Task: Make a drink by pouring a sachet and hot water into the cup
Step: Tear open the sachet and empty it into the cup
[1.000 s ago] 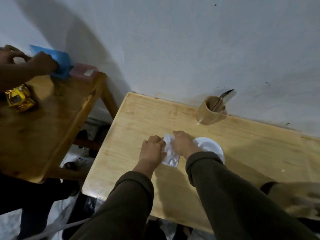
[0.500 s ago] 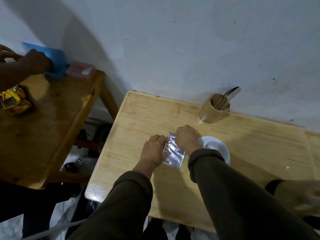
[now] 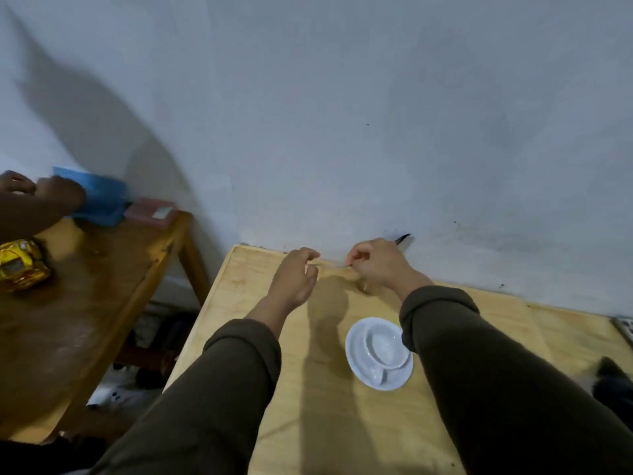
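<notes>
A white cup (image 3: 386,347) stands on a white saucer (image 3: 359,368) on the light wooden table (image 3: 260,313), just left of my right sleeve. My left hand (image 3: 294,279) and my right hand (image 3: 376,265) are raised over the far edge of the table by the wall. Between their pinched fingertips stretches the sachet (image 3: 329,265), seen edge-on as a thin strip. A tan utensil holder (image 3: 364,287) is mostly hidden behind my right hand; only its base and a dark utensil tip (image 3: 403,238) show.
To the left stands a darker wooden table (image 3: 102,286) with a yellow toy car (image 3: 20,265), a pink box (image 3: 150,217) and a blue object (image 3: 99,197) under another person's hand (image 3: 58,193). A metal item (image 3: 624,325) sits at the right edge.
Both hands have lifted the sachet off the table and moved it away toward the wall. The cup and saucer, earlier partly hidden by my right hand, are now in full view.
</notes>
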`<state>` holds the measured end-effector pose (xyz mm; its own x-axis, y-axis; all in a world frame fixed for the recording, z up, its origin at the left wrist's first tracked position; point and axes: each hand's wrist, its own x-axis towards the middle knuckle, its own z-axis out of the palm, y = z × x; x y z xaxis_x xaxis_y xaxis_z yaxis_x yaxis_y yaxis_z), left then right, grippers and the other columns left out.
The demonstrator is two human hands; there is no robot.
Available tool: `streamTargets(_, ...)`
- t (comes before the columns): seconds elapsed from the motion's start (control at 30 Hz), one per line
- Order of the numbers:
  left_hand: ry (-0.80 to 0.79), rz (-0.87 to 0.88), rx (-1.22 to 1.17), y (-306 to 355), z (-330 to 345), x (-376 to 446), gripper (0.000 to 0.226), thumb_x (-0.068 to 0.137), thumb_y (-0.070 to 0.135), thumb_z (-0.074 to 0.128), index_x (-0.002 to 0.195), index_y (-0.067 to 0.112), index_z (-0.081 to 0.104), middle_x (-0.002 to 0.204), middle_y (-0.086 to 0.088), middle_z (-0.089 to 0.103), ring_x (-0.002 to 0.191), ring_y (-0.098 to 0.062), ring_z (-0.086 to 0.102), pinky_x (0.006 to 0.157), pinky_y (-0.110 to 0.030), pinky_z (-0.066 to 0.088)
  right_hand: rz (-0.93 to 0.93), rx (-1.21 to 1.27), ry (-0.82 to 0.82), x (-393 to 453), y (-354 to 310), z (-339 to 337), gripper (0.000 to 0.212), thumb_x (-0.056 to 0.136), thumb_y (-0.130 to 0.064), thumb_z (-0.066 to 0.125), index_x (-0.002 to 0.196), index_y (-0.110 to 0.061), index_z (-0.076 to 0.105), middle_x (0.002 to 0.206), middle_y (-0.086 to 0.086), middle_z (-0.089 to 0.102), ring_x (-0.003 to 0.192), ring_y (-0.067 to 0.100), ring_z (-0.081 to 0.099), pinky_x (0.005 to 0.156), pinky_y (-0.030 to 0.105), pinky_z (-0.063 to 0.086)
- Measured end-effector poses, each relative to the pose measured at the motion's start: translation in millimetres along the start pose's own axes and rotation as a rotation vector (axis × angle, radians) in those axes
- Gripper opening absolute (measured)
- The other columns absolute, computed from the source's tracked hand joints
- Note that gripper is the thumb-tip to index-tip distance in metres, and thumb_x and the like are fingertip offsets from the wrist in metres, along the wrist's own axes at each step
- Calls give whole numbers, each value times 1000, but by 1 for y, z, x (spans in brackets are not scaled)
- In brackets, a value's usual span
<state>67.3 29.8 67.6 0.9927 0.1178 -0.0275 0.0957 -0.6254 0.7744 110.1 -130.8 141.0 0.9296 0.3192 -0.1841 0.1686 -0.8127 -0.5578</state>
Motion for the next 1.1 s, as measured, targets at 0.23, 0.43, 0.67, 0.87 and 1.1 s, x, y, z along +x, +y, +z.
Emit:
streamTargets(0.23,-173,-16,-329,70,-17,-4,35,90,23,37,112,16,63,116,-8,66,112,-26,57,92,-35,42,-69,140,154,-21,-9,-55,18,80,-23,66,78,-7,74,72,2,67,64,11,55,63,25,45)
streamTargets(0.43,92,85,-68,115,-9,-10,43,95,32,46,136,18,44,116,-6,56,107,-21,56,94,-35,48,-106,284,141,-42,-1,-89,3,75,-8,72,75,-11,72,72,2,67,67,11,58,63,22,49)
streamTargets(0.67,102,146,-148,133,-8,-13,24,97,26,47,102,12,66,98,0,66,92,-16,56,73,-21,43,-108,419,56,-52,12,-104,28,74,1,70,78,-18,50,64,7,61,58,16,48,59,29,40)
streamTargets(0.87,74,151,-127,140,-4,-15,18,95,25,51,96,20,68,81,2,62,79,-14,55,63,-15,39,-123,374,126,-49,17,-105,24,77,-11,73,100,-14,67,85,6,66,81,20,62,75,34,52)
streamTargets(1.1,39,139,-222,150,4,-16,18,95,24,52,92,19,69,90,1,67,89,-15,57,71,-18,42,-121,331,213,-45,22,-103,4,80,-10,71,81,-12,69,74,0,62,69,11,57,59,15,43)
